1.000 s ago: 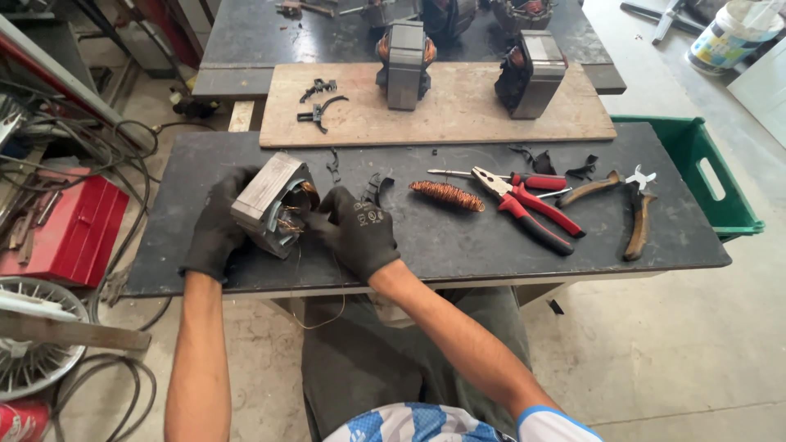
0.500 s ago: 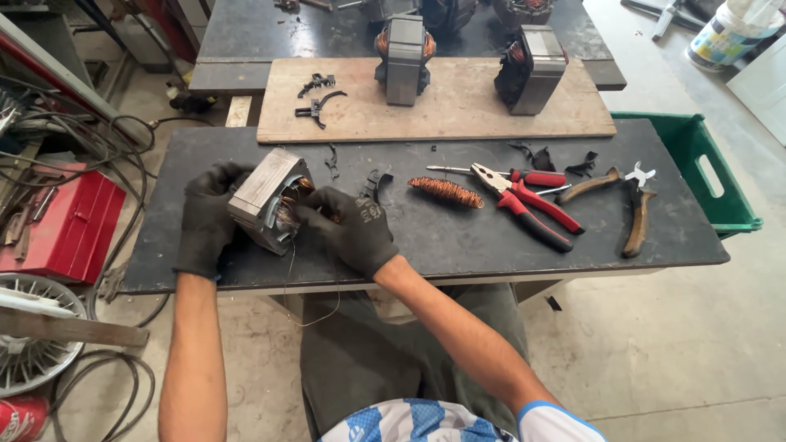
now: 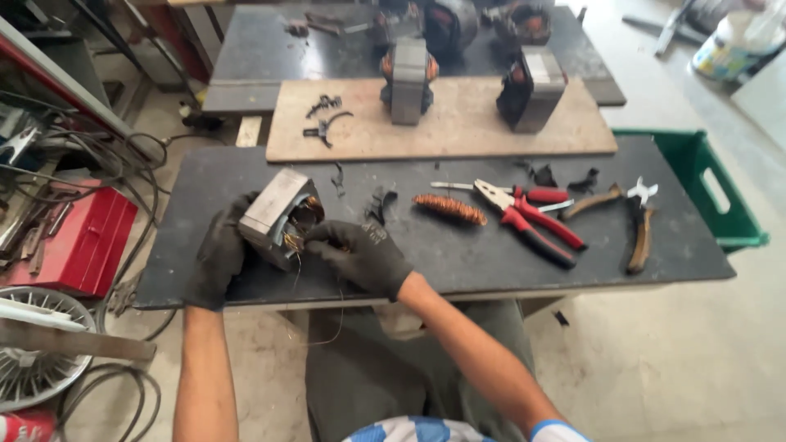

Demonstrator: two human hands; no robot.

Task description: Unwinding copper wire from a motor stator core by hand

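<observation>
A: On the near edge of the dark bench (image 3: pixel 458 254), toward its left end, we have the motor stator (image 3: pixel 278 214), a grey block of steel plates with copper winding showing at its open face. It sits tilted, lifted a little off the bench top.

B: Our left hand (image 3: pixel 219 260), in a black glove, is wrapped round the stator's left side and clamped on it. Our right hand (image 3: pixel 360 255), gloved too, is closed at the copper face, fingertips pinched on the winding. A thin copper wire (image 3: pixel 327 327) trails down from there past the bench edge.

A: To the right of our right hand we see a small coil of copper wire (image 3: pixel 449 209) lying on the bench, well clear of the stator. Just beyond it lie the red-handled pliers (image 3: pixel 528 217), jaws toward the coil.

B: Further right rest brown-handled nippers (image 3: pixel 639 225), near the bench's right end. A green crate (image 3: pixel 712 192) stands beside that end.

A: Behind our bench a wooden board (image 3: pixel 458 123) carries two more stators (image 3: pixel 409 78), upright and apart, with black scraps at its left. On the floor at our left sits a red toolbox (image 3: pixel 82 241).
</observation>
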